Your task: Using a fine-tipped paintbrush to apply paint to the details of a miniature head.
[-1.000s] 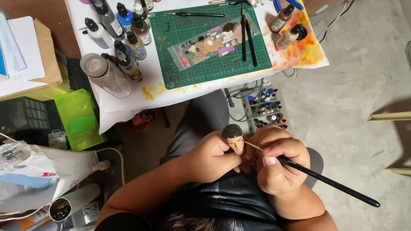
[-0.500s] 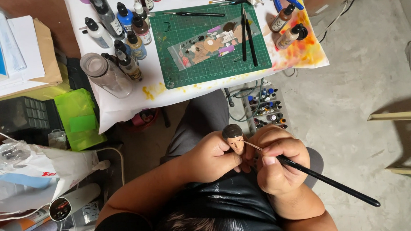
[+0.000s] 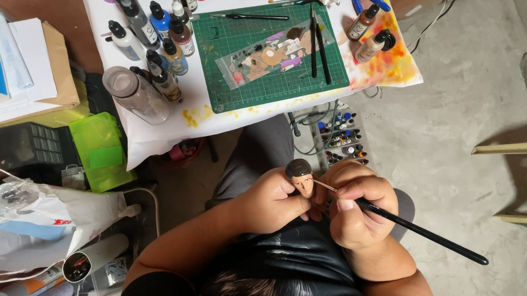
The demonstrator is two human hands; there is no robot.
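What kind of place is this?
Probably a hobby painting corner at home: a green cutting mat on the table, dropper paint bottles beside it, and a small figure head being painted with a brush.

The miniature head is flesh-toned with dark brown hair, and the paintbrush has a glossy black handle. The cutting mat is deep green with a pale grid. The table cover is white, stained yellow near its front edge and orange-red at the right corner. The plastic box is bright lime green.
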